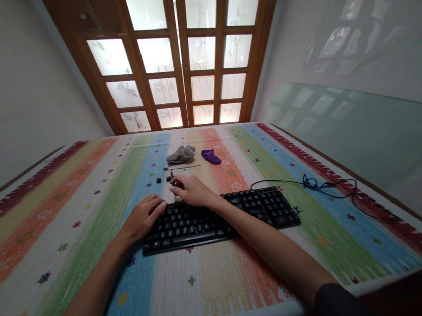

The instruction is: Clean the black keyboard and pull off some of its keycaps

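Left hand (143, 217) on black keyboard (192, 229), right hand (190, 188) pinching slim tool (172, 174), purple cloth (211, 157) beyond

Black keyboard (204, 225), flat, slim upright tool (172, 175) at back edge

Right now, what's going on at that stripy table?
Somebody's right hand pinches a thin dark tool at the far edge of a black rectangular keyboard. The left hand touches the keyboard's far left corner. Two small black blocks, possibly keycaps, lie beyond it on the striped multicoloured tablecloth, with a crumpled grey cloth and a purple cloth farther back.
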A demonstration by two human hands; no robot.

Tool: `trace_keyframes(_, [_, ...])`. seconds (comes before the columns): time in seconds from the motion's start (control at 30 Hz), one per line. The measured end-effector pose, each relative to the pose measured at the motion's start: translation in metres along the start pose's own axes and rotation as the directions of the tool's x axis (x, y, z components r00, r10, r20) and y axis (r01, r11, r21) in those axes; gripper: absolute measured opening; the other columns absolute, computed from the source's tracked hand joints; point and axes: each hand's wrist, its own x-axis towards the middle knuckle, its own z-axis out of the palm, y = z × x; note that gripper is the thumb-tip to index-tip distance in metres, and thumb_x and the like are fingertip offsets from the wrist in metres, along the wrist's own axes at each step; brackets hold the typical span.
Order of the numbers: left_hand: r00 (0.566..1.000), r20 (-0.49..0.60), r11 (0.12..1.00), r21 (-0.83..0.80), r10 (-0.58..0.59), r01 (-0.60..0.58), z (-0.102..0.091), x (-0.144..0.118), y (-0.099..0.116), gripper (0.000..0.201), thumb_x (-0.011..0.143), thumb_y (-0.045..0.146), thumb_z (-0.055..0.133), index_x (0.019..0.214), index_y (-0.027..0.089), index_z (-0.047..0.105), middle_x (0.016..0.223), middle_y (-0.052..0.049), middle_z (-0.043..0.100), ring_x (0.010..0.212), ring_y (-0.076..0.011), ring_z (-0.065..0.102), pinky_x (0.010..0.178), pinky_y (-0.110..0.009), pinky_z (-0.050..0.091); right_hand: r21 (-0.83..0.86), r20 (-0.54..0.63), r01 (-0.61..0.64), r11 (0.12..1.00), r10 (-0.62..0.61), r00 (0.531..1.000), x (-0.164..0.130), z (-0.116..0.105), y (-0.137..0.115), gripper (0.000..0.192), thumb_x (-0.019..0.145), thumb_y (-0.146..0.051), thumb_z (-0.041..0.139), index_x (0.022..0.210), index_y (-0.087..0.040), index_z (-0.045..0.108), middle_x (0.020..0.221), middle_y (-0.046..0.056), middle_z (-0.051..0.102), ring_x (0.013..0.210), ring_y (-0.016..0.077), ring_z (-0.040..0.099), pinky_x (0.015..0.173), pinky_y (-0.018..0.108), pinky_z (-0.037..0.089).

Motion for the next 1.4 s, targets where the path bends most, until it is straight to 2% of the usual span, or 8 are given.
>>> trace_keyframes(0.1, [1.0,0.003,1.0,0.004,0.004,-0.004,0.0,0.0,0.0,0.049,0.098,0.053,0.034,0.08,0.02,0.066,0.086,-0.006,0.065,0.083,-0.0228,0.061,0.083,-0.037,0.049,0.0,-0.001,-0.013,1.0,0.013,1.0,0.001,0.002,0.003,0.01,0.092,-0.021,0.059,0.096,-0.015,0.067,0.084,0.005,0.071,0.078,0.0165,0.063,0.075,0.027,0.045])
trace_keyframes(0.3, [1.0,0.015,1.0,0.023,0.006,-0.006,0.0,0.0,-0.001,0.049,0.097,0.054,0.035,0.083,0.02,0.068,0.087,-0.006,0.064,0.085,-0.0234,0.062,0.083,-0.038,0.049,0.119,-0.012,-0.136,0.984,0.139,0.99,0.003,0.008,0.012,0.011,0.094,-0.018,0.056,0.102,-0.015,0.063,0.077,0.003,0.07,0.074,0.0162,0.068,0.073,0.027,0.05])
trace_keyframes(0.5, [1.0,-0.011,0.999,0.035,0.002,-0.002,0.001,0.0,-0.002,0.043,0.095,0.054,0.042,0.085,0.021,0.068,0.087,-0.005,0.066,0.087,-0.023,0.061,0.086,-0.037,0.049,0.218,-0.015,-0.165,0.962,0.173,0.985,0.004,0.01,0.017,0.011,0.091,-0.02,0.059,0.102,-0.016,0.061,0.081,0.003,0.072,0.072,0.0157,0.069,0.073,0.029,0.054])
trace_keyframes(0.67, [0.996,-0.088,0.999,0.048,0.027,-0.023,0.004,0.0,-0.004,0.035,0.09,0.053,0.054,0.1,0.022,0.068,0.096,-0.007,0.07,0.096,-0.0258,0.062,0.091,-0.041,0.048,0.299,-0.015,-0.155,0.942,0.167,0.986,0.005,0.006,0.016,0.009,0.09,-0.016,0.06,0.098,-0.017,0.057,0.08,0.003,0.071,0.072,0.0146,0.069,0.07,0.028,0.055])
trace_keyframes(0.93, [0.985,-0.163,0.998,0.012,0.062,-0.061,0.009,0.002,0.004,0.035,0.089,0.052,0.059,0.107,0.023,0.066,0.105,-0.007,0.072,0.102,-0.0258,0.064,0.094,-0.042,0.048,0.349,0.005,-0.09,0.933,0.095,0.996,0.002,-0.007,0.003,0.011,0.089,-0.014,0.061,0.098,-0.017,0.055,0.082,0.004,0.071,0.075,0.0155,0.07,0.073,0.029,0.056])
trace_keyframes(1.13, [0.975,-0.206,0.996,-0.005,0.089,-0.092,0.011,0.002,0.011,0.029,0.088,0.049,0.064,0.1,0.023,0.069,0.095,-0.005,0.073,0.093,-0.0236,0.066,0.087,-0.039,0.051,0.315,-0.015,-0.03,0.949,0.037,0.999,0.001,-0.012,-0.004,0.013,0.088,-0.015,0.064,0.098,-0.017,0.055,0.081,0.003,0.071,0.077,0.0159,0.07,0.073,0.028,0.053])
trace_keyframes(1.4, [0.976,-0.216,0.996,-0.078,0.024,-0.041,0.009,0.003,0.017,0.03,0.086,0.051,0.065,0.093,0.023,0.07,0.088,-0.002,0.073,0.083,-0.0197,0.066,0.082,-0.034,0.053,0.336,0.001,0.002,0.942,-0.002,1.0,0.001,-0.014,-0.004,0.015,0.088,-0.014,0.064,0.098,-0.017,0.053,0.079,0.002,0.07,0.076,0.0157,0.069,0.07,0.027,0.051])
